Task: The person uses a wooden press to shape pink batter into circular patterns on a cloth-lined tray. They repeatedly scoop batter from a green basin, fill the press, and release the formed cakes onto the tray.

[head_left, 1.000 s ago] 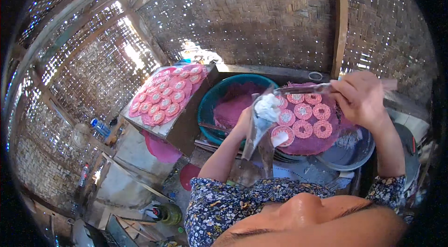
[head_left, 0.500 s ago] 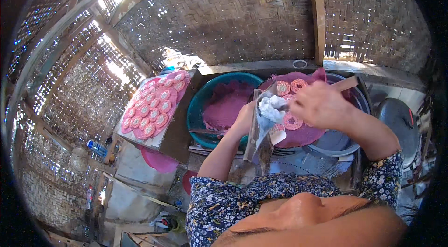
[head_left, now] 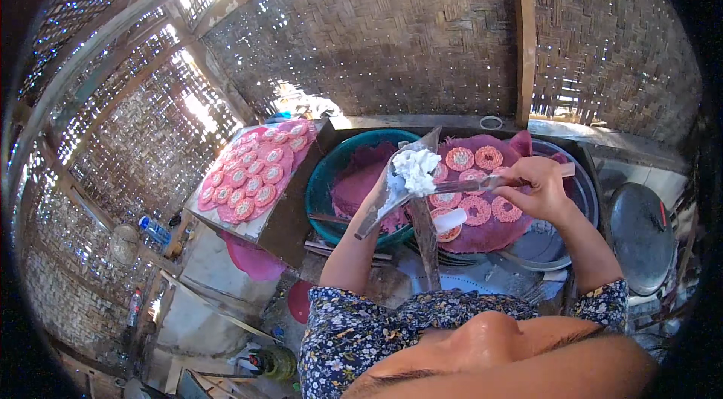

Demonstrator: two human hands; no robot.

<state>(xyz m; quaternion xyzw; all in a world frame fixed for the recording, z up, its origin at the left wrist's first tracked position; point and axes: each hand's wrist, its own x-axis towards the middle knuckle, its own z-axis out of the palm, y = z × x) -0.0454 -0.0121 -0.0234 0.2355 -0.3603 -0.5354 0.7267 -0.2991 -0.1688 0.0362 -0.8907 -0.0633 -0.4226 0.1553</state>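
My left hand [head_left: 374,199], its fingers mostly hidden, holds a worn T-shaped wooden piece [head_left: 423,237] from behind. A fluffy white mass [head_left: 415,171] sits on a pale sheet against its crossbar. My right hand [head_left: 539,186] is closed around a flat wooden stick [head_left: 482,183], whose far end touches the white mass. Below, pink ring-shaped rounds [head_left: 476,210], a few with white centres, lie on a pink cloth [head_left: 493,238] over a round tray. A white strip [head_left: 450,220] shows beside the wooden handle.
At left, a box [head_left: 290,222] bears a pink sheet with many white-centred pink rounds [head_left: 254,174]. Between it and the tray stands a teal basin [head_left: 310,195] lined with pink cloth. A dark round lid [head_left: 640,237] lies at right. Woven walls [head_left: 376,37] enclose the back.
The right hand has moved slightly right and down, and the stick now shows clearly across to the white mass. The wooden piece has tilted and shifted left, uncovering more pink rounds.
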